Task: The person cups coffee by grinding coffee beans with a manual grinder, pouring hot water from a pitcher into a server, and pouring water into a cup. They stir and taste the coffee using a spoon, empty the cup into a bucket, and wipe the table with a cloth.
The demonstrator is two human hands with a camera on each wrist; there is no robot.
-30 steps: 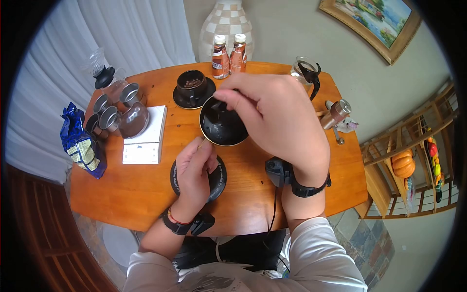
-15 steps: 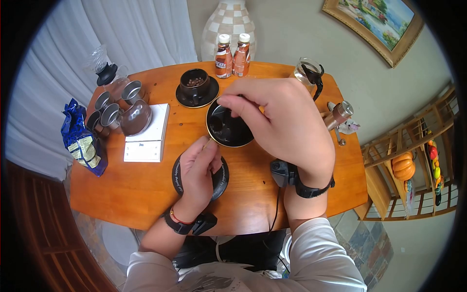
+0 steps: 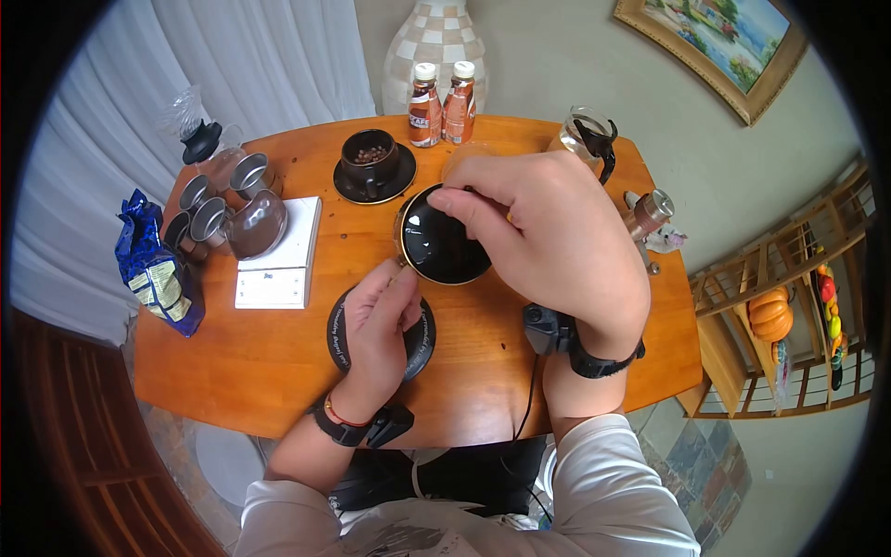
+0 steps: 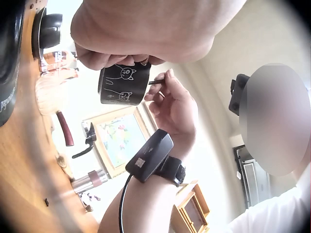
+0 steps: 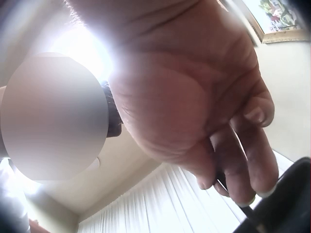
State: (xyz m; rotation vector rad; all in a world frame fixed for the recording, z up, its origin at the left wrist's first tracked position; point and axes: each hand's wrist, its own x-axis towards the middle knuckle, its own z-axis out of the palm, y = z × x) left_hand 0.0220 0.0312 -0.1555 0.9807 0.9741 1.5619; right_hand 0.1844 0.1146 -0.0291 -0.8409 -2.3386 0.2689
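Note:
A black cup with a gold rim [image 3: 445, 249] is held above the table; white cat drawings show on its side [image 4: 121, 85] in the left wrist view. My left hand [image 3: 376, 320] pinches it at the lower left of the rim. Over its upper right is my right hand [image 3: 561, 241], thumb and fingers pinching a thin dark stick-like thing [image 4: 156, 82] at the cup. What that thing is, I cannot tell. Its end by the cup is hidden. A black saucer with white lettering [image 3: 422, 348] lies below my left hand.
Behind the cup stand another black cup with beans [image 3: 369, 176] and two bottles [image 3: 424, 116]. On the left are a white scale [image 3: 274, 288], metal cups [image 3: 212, 220], glassware and a blue bag [image 3: 158, 278]. A glass pot [image 3: 583, 135] and a grinder [image 3: 652, 212] are on the right.
The held cup has shifted right and its opening is turned differently, showing more of the outer side at its left. My right hand has moved slightly right and down. The left hand has shifted slightly right.

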